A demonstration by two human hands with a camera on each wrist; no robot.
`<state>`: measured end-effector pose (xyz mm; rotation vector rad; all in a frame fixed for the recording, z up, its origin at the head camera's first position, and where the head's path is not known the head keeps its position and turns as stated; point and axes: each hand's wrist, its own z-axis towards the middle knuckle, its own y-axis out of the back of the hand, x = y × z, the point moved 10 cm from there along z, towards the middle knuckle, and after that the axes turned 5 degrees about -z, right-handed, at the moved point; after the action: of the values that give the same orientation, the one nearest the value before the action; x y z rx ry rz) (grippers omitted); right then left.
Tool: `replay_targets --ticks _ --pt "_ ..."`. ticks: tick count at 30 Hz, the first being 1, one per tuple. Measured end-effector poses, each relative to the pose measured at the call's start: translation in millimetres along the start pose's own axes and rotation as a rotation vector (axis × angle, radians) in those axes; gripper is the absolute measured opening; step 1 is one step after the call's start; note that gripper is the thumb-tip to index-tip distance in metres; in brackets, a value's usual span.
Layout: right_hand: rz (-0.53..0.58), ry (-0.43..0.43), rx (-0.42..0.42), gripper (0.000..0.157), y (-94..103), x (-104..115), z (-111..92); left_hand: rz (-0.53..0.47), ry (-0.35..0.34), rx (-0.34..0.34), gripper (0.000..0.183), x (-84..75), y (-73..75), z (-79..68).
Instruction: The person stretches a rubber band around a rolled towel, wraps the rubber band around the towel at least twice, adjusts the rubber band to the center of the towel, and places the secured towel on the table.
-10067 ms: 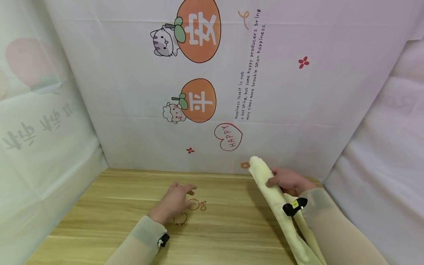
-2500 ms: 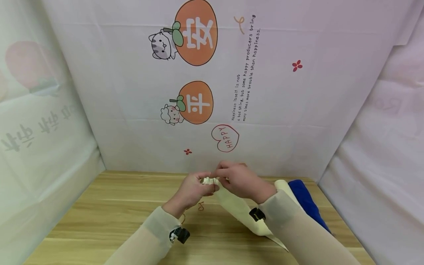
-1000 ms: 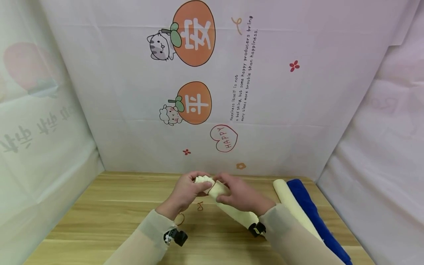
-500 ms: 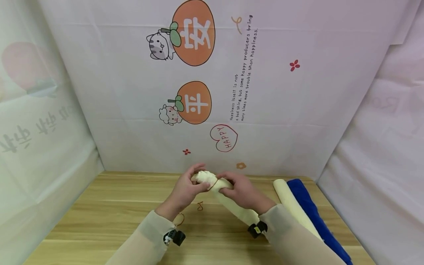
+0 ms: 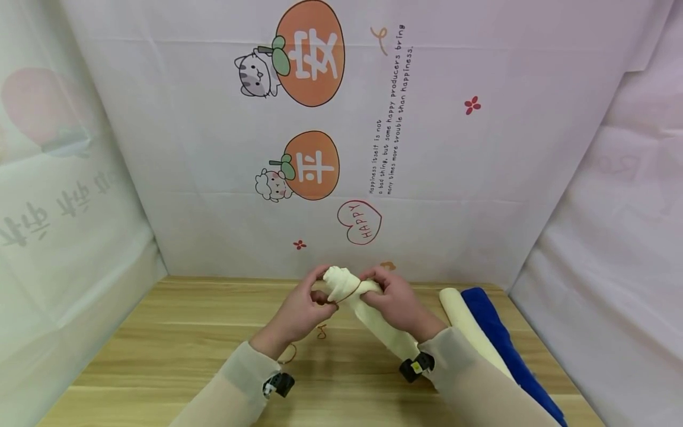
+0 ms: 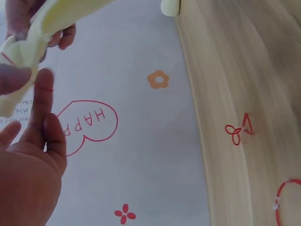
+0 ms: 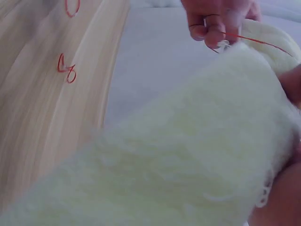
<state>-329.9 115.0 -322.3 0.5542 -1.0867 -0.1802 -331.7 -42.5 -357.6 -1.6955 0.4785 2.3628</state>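
Observation:
A cream rolled towel (image 5: 384, 332) slants up from the table in the head view, its top end bunched. My right hand (image 5: 397, 302) grips it just below that end, thumb on the near side. A thin red-brown rubber band (image 5: 349, 293) circles the towel by the bunched end. My left hand (image 5: 293, 311) is left of this end, its fingers hooking the band; in the right wrist view the band (image 7: 258, 41) stretches from those fingers across the towel. The left wrist view shows the band crossing a fingertip of my left hand (image 6: 33, 165).
Two more rubber bands lie on the wooden table: a twisted one (image 5: 322, 332) and a looped one (image 5: 289, 354) partly behind my left wrist. At the right lie another cream towel roll (image 5: 472, 332) and a blue towel roll (image 5: 509, 356). A printed white cloth (image 5: 437, 148) stands behind.
Ten seconds ago my left hand was reaching over three bands; one has since gone round the towel. Over the last second the towel's end has risen and my left fingers have shifted off it.

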Motion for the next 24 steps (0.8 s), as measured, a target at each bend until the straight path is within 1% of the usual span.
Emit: replay_targets --ticks 1,3,5,7,9,11,13,14,15,16,18,20,21,22,23,24 --pt "0.024 0.0 -0.021 0.016 2.2 -4 1 0.002 -0.011 -0.014 0.069 0.5 1.2 -0.8" --pt "0.053 -0.003 -0.063 0.014 7.3 -4 2 0.035 -0.041 -0.038 0.063 0.6 3.2 -2.8" --pt "0.083 -0.017 -0.098 0.013 12.4 -5 3 0.077 -0.066 -0.037 0.058 1.3 3.0 -4.8" --pt "0.103 -0.049 -0.137 0.012 18.8 -7 3 0.107 -0.073 -0.001 0.056 3.1 -0.7 -7.1" --pt "0.128 -0.083 -0.164 0.011 24.5 -10 3 0.112 -0.06 0.061 0.055 6.6 -6.3 -10.1" --pt "0.154 -0.117 -0.188 0.012 30.6 -14 3 0.036 -0.05 0.126 0.052 8.7 -11.0 -14.2" --pt "0.182 -0.148 -0.203 0.012 35.6 -20 3 -0.122 -0.079 0.167 0.041 4.8 -12.1 -18.7" --pt "0.2 -0.161 -0.207 0.012 37.5 -22 3 -0.234 -0.111 0.181 0.034 0.5 -11.4 -20.3" --pt "0.218 -0.172 -0.214 0.012 39.3 -25 4 -0.357 -0.162 0.196 0.027 -5.6 -9.9 -21.7" --pt "0.24 -0.18 -0.219 0.012 40.7 -27 4 -0.487 -0.218 0.218 0.026 -12.1 -8.3 -22.8" --pt "0.277 -0.191 -0.226 0.012 42.0 -31 6 -0.741 -0.341 0.271 0.036 -26.1 -4.5 -24.8" --pt "0.314 -0.196 -0.23 0.012 41.7 -33 6 -0.979 -0.431 0.319 0.047 -36.3 -1.5 -25.1" --pt "0.331 -0.198 -0.231 0.012 40.8 -33 6 -1.076 -0.464 0.327 0.05 -39.5 0.0 -24.5" --pt "0.344 -0.199 -0.225 0.012 39.2 -33 7 -1.161 -0.481 0.316 0.052 -40.8 1.3 -23.2" --pt "0.352 -0.203 -0.223 0.012 37.6 -32 6 -1.229 -0.486 0.286 0.052 -40.1 2.5 -21.2" --pt "0.358 -0.21 -0.22 0.012 35.6 -32 6 -1.282 -0.478 0.238 0.052 -37.9 3.4 -18.7"
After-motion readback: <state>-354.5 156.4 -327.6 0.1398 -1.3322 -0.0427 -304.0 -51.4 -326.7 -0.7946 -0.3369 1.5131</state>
